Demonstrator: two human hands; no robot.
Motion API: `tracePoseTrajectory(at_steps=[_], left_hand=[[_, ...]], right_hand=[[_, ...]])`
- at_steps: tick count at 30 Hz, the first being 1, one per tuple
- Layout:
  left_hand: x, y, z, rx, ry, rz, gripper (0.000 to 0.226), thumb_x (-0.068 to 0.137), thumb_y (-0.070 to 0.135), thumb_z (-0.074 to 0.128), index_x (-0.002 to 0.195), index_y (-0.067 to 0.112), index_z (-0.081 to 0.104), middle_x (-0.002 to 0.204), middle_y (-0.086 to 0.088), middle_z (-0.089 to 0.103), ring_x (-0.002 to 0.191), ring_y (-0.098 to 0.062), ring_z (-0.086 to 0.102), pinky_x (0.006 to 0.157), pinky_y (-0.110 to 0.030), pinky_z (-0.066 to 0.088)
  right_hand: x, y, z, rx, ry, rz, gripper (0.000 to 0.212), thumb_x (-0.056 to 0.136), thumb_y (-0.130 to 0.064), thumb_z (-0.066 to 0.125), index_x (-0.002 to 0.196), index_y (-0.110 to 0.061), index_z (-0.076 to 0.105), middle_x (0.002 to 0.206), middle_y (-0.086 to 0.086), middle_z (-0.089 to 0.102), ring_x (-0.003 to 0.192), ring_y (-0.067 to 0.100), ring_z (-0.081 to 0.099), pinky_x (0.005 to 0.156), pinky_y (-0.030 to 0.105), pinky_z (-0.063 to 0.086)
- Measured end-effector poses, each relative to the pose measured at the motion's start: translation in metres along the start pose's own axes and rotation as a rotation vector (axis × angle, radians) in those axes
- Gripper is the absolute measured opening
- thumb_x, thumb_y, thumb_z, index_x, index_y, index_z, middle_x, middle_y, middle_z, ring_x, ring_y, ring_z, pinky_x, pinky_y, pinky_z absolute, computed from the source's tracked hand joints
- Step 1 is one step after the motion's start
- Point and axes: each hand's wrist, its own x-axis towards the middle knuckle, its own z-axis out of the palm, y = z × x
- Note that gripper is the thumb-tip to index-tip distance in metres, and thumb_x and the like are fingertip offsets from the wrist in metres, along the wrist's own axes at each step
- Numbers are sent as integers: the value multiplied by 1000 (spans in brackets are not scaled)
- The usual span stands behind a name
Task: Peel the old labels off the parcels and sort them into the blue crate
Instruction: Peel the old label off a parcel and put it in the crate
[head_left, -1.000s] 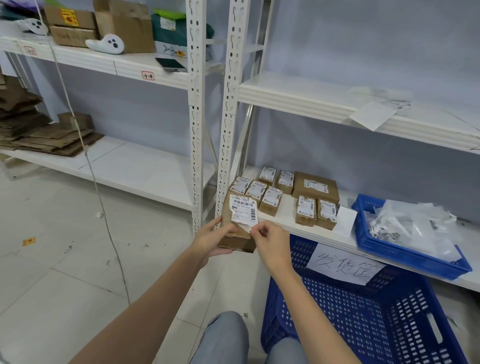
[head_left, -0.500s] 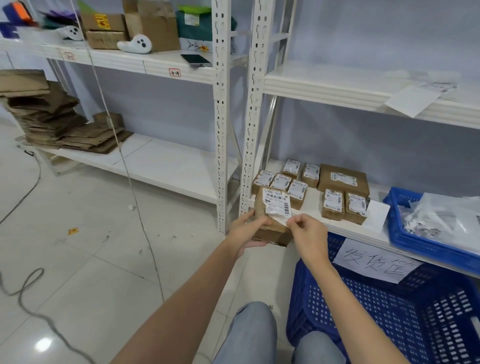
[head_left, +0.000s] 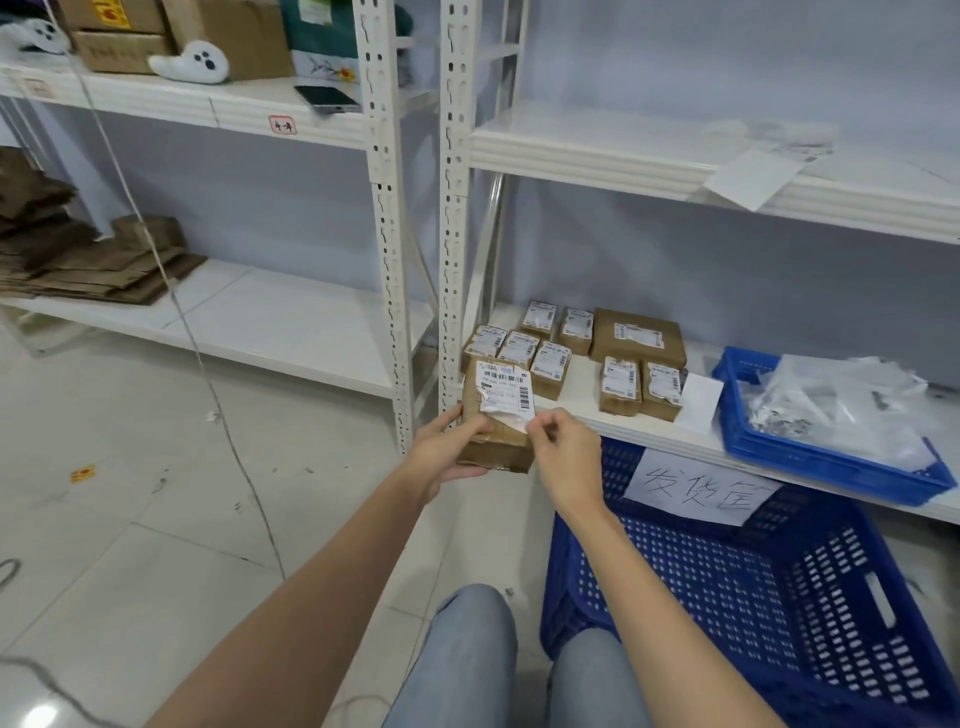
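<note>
White steel shelving stands over a pale tiled floor, and the parcel (head_left: 496, 415) in work is held in front of the low shelf (head_left: 582, 400), above the floor just left of the crate (head_left: 727, 597). The left hand (head_left: 441, 452) grips that parcel from its left side, thumb curled over the front face and fingers wrapped underneath. The right hand (head_left: 563, 457) pinches the lower right corner of the label (head_left: 503, 387) between thumb and forefinger. Half a second ago that corner lay nearly flat; now the bottom edge is lifted and torn ragged, with a pale strip showing just under the pinch, so the peel has started but most of the label above the fingers remains stuck. Judged from this, the parcel cannot go into the crate yet, and a slow, low pull looks wise, since the paper already seems to be tearing. Beyond the fingertips, on the shelf, I count eight more parcels (head_left: 550, 369), all labelled: seven small ones and one larger flat one behind them. Right of the pinching hand lies one loose white slip (head_left: 701, 402), then one blue tray (head_left: 831, 467) heaped with crumpled white scraps that look like peeled labels and backing. Below the right wrist sits one crate, blue, with a handwritten paper sign on its near wall; no parcels show in the part of it that is in view.
</note>
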Motion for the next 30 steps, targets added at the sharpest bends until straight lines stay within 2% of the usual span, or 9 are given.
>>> tracePoseTrajectory(at_steps=[5, 11, 16, 19, 21, 23, 26, 28, 30], left_hand=[[-1, -1, 1, 18, -23, -8, 67, 73, 25, 78, 136, 26, 57, 110, -4, 73, 98, -17, 72, 70, -32, 60], [-2, -1, 3, 16, -13, -11, 70, 77, 20, 78, 141, 26, 51, 116, -8, 70, 98, -19, 71, 70, -32, 61], [-1, 0, 5, 8, 5, -1, 75, 78, 14, 78, 145, 27, 46, 115, -12, 70, 100, -23, 71, 77, -37, 62], [-4, 1, 6, 33, -3, 3, 73, 79, 14, 78, 144, 26, 46, 109, -12, 73, 96, -22, 72, 80, -36, 61], [-6, 1, 6, 38, -6, 0, 73, 80, 15, 78, 144, 26, 45, 106, -12, 74, 94, -21, 73, 78, -34, 61], [-8, 2, 5, 39, -14, -7, 74, 80, 18, 78, 145, 27, 44, 104, -11, 74, 93, -21, 73, 75, -33, 61], [-9, 3, 4, 57, -29, -12, 75, 78, 20, 80, 145, 29, 45, 108, -11, 73, 94, -21, 73, 77, -33, 61], [-10, 4, 4, 68, -38, -13, 75, 79, 18, 79, 145, 28, 44, 111, -10, 72, 96, -22, 72, 81, -35, 61], [-10, 4, 5, 82, -57, -23, 77, 80, 16, 78, 146, 28, 42, 114, -9, 71, 96, -23, 73, 84, -37, 60]], right_hand=[[3, 0, -3, -106, 43, 20, 13, 96, -20, 55, 91, -17, 67, 92, 2, 69, 86, 18, 63, 74, 31, 50], [2, 1, -6, 14, 45, 82, 15, 94, -16, 57, 93, -12, 71, 94, 1, 70, 88, 15, 62, 71, 24, 42], [0, -5, -4, 243, -67, 93, 15, 95, -28, 56, 102, -18, 65, 110, -3, 63, 104, 12, 56, 77, 22, 41], [2, -7, 1, 127, -121, -44, 18, 85, -25, 69, 102, -20, 66, 120, -9, 51, 117, 6, 44, 82, 16, 36], [4, -7, 4, 97, -130, -87, 11, 80, -28, 71, 90, -27, 68, 124, -7, 54, 125, 9, 45, 94, 25, 42], [3, -7, 6, 83, -143, -79, 11, 73, -34, 70, 83, -33, 66, 124, -5, 57, 125, 11, 47, 98, 36, 45], [1, -6, 5, 64, -169, -70, 14, 76, -22, 75, 88, -24, 68, 120, -6, 57, 114, 6, 48, 87, 22, 44], [1, -4, 3, 106, -122, -47, 3, 83, -17, 71, 85, -18, 69, 113, -4, 60, 107, 6, 50, 77, 12, 39], [0, -4, 2, 138, -76, 13, 9, 89, -18, 66, 80, -16, 68, 103, -3, 61, 98, 9, 53, 71, 17, 37]])
